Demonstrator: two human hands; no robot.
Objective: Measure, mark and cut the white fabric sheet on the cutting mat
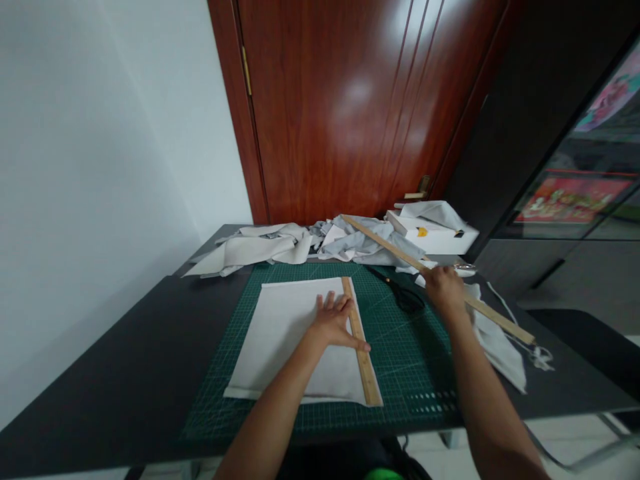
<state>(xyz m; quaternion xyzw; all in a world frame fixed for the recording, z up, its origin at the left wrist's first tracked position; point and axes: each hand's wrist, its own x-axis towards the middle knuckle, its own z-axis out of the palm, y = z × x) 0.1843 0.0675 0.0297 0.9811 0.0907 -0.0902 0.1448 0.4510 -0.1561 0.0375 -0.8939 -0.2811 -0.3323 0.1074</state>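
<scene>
My left hand [335,325] lies with fingers spread on a white cloth piece [290,333], its thumb and fingertips over a short wooden ruler [367,373]. That ruler runs along the cloth's right edge. The cloth rests on a green cutting mat [400,353]. My right hand [444,288] is closed round a long wooden ruler [385,245], which slants over the right side of the mat. Black-handled scissors [407,298] lie on the mat between the cloth and my right hand.
Folded pale fabric [265,248] and crumpled grey cloth [370,250] lie along the back of the dark table [125,360]. A white box [435,235] stands back right. A white drawstring bag [500,343] lies at right. Behind are a wooden door [340,120] and a wall [100,167].
</scene>
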